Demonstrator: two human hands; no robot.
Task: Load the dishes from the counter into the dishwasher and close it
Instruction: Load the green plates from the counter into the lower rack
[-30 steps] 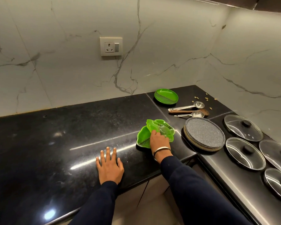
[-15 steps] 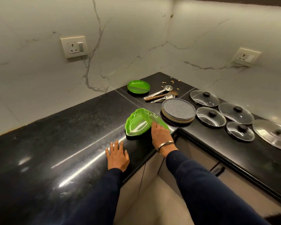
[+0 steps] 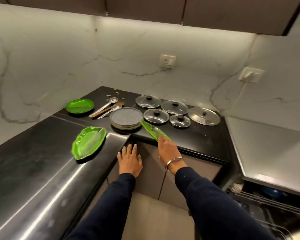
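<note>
A green leaf-shaped plate [image 3: 152, 131] is being pinched by the right hand [image 3: 166, 150] above a glossy black corner counter [image 3: 33, 170] backed by veined marble walls [image 3: 42, 66]; the left hand [image 3: 129, 159] is being held with fingers spread. No writing is legible.

Veined marble wall [image 3: 128, 54] — dark cabinets [image 3: 145, 13], underlit

Home kitchen: black counter [image 3: 42, 170], pot lids [image 3: 148, 101], wall cabinets [image 3: 145, 9].
</note>
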